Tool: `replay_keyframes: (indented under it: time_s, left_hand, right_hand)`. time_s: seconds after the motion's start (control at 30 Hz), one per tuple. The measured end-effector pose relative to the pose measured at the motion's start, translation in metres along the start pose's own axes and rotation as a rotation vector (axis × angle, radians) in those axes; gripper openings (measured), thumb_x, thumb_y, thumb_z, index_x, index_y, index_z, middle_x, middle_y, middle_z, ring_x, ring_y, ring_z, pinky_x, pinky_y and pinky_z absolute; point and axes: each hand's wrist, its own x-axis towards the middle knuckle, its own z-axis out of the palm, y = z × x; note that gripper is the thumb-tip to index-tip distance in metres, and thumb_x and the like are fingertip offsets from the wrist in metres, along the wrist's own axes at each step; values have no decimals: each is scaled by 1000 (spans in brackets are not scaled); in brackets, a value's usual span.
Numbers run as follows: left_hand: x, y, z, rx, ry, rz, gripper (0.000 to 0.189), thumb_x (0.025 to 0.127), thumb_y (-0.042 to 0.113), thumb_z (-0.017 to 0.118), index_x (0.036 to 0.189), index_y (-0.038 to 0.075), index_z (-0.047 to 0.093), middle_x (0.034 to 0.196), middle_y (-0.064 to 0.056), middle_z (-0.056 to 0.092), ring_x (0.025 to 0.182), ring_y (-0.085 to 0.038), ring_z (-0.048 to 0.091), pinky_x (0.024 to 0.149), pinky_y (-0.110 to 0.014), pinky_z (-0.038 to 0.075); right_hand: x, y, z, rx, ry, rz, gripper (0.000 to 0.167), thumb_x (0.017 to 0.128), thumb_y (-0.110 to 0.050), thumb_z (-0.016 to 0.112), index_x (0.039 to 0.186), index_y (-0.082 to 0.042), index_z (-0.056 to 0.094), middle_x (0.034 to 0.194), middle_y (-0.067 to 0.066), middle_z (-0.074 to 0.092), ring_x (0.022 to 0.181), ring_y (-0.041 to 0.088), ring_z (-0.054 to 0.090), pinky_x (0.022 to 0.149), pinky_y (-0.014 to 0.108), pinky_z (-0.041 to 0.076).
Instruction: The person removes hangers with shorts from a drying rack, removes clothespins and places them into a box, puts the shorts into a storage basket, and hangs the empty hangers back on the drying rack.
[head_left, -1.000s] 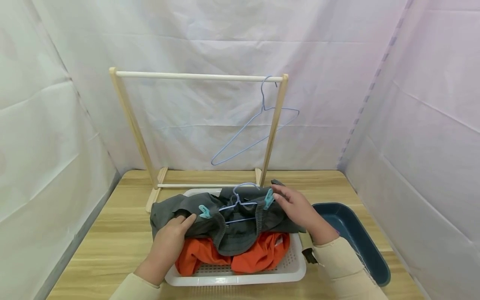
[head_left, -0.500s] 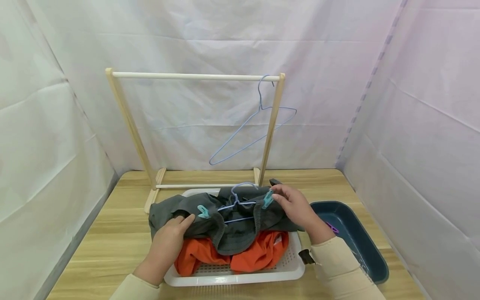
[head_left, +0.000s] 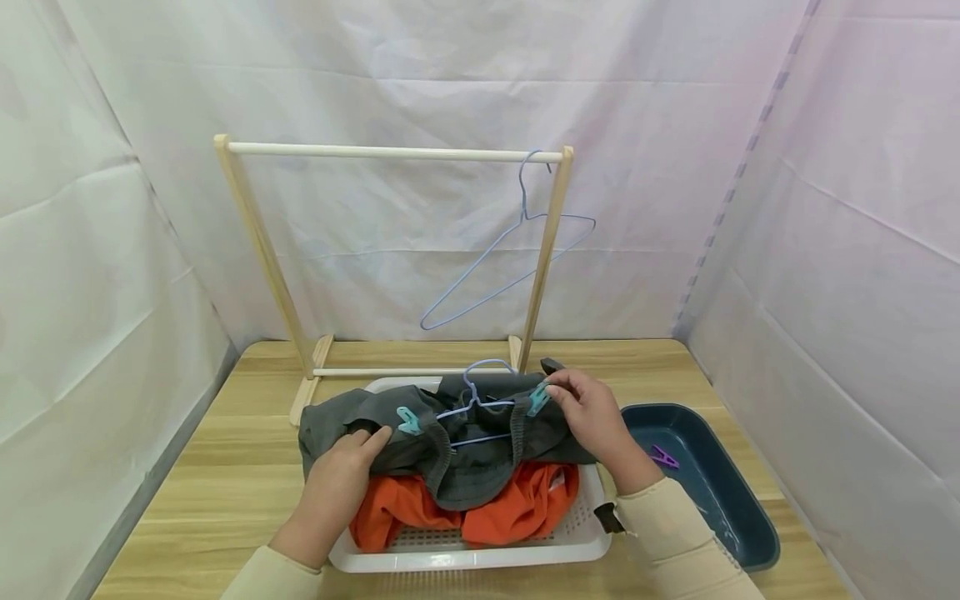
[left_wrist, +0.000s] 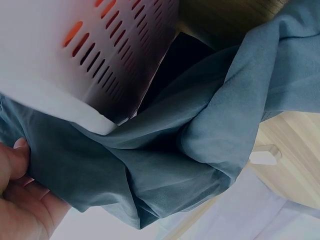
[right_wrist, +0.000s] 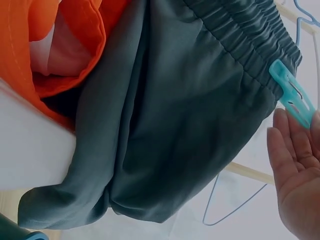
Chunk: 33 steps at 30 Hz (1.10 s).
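Dark grey elastic-waist pants (head_left: 480, 483) lie over a white basket (head_left: 555, 560), on top of an orange garment (head_left: 517, 508). A blue wire hanger (head_left: 474, 392) sits in the waistband, its hook upright. One turquoise clothespin (head_left: 408, 421) is clipped left of the hook. With thumb and fingers my left hand (head_left: 339, 479) pinches the pants' left part; the left wrist view shows the grey cloth (left_wrist: 75, 160) by the thumb. My right hand (head_left: 592, 417) pinches another turquoise clothespin (right_wrist: 292, 92), whose jaws bite the gathered waistband (right_wrist: 250, 45). Some right fingertips are cut off in the right wrist view.
Behind the basket stands a wooden rack (head_left: 397, 152) with a bare blue hanger (head_left: 480, 271) at its right end. A dark blue tray (head_left: 738, 500) holding a purple clothespin (head_left: 663, 457) is at the right. White cloth walls (head_left: 375, 83) enclose the table (head_left: 202, 475).
The hook of the hanger in the pants has risen slightly. My right forearm has shifted a little left, uncovering the purple clothespin in the tray. The left hand stays in place.
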Motion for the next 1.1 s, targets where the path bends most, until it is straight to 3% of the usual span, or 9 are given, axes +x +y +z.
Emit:
replay_keyframes:
  time_s: [0.33, 0.63, 1.1]
  left_hand:
    - [1, 1, -1, 0, -26, -6, 45, 74, -13, 69, 114, 8, 68, 90, -11, 64, 83, -29, 65, 67, -42, 58]
    - [1, 0, 0, -3, -29, -10, 46, 74, -14, 68, 114, 8, 68, 91, -12, 65, 83, -30, 65, 67, -44, 57]
    - [0, -1, 2, -1, -27, -5, 44, 75, -10, 69, 114, 10, 68, 92, -11, 65, 83, -30, 64, 64, -44, 57]
  right_hand:
    - [-5, -3, 1, -46, 88, -82, 9, 92, -4, 61, 100, -4, 67, 93, 9, 69, 73, 16, 56, 63, 27, 47]
    - [-6, -10, 0, -190, 143, -309, 8, 87, 0, 66, 94, -3, 68, 87, 8, 68, 72, 15, 61, 63, 32, 54]
    - [-5, -18, -10, -478, 106, -684, 21, 75, 3, 76, 90, -4, 63, 86, 6, 65, 78, 18, 65, 67, 32, 57]
